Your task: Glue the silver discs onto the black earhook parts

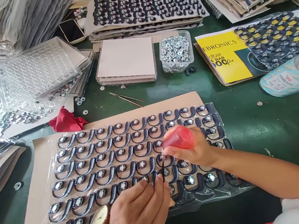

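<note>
Right hand [196, 151] clamped round the soft red squeeze bottle [177, 137], nozzle on a black plastic ear-hook [154, 176] on the brown cardboard sheet [36, 179]. Left hand [141, 211] fingertips pinch that hook. Oversqueeze and liquid probably floods neighbouring hooks.

Single view, head-worn: you look forward and steeply down across the green worktop [250, 120], close above your left hand [138, 213] and right hand [196, 150], lower centre of frame.
</note>
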Tool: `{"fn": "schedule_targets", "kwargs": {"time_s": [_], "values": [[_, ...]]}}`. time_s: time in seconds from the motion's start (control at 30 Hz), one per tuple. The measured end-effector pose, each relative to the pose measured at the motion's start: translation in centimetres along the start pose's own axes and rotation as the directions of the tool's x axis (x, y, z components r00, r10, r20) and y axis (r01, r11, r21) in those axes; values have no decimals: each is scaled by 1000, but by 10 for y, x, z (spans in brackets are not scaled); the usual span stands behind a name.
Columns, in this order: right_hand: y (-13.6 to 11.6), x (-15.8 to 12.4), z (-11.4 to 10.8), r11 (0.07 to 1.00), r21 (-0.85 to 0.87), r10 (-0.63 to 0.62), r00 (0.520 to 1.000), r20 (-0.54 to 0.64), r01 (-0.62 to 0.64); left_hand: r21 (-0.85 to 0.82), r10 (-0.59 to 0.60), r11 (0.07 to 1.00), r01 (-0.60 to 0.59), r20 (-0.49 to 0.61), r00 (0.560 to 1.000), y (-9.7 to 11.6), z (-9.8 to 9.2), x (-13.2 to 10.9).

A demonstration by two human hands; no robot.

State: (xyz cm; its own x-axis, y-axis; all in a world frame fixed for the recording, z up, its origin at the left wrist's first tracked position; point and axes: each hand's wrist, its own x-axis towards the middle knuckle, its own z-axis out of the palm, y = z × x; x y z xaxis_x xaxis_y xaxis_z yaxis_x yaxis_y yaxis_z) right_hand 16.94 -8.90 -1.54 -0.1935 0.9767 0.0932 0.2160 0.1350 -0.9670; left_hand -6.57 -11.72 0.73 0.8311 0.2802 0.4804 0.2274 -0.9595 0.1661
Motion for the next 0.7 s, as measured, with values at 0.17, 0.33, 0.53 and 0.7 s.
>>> {"fn": "schedule_targets", "kwargs": {"time_s": [0.17,0.33,0.53,0.7], "values": [[2,1,0,999,-43,14,999,-33,-15,6,-16,1000,16,-1,1000,0,1,-1],[2,1,-1,998,-56,15,995,-95,-21,-13,-48,999,48,11,999,1,0,-2],[1,-1,-1,1000,-25,7,991,-130,-10,-10,-44,999,44,4,999,1,1,-1],[2,0,-1,999,-35,26,992,-122,-30,-13,-50,999,50,-15,999,1,1,0]]}}
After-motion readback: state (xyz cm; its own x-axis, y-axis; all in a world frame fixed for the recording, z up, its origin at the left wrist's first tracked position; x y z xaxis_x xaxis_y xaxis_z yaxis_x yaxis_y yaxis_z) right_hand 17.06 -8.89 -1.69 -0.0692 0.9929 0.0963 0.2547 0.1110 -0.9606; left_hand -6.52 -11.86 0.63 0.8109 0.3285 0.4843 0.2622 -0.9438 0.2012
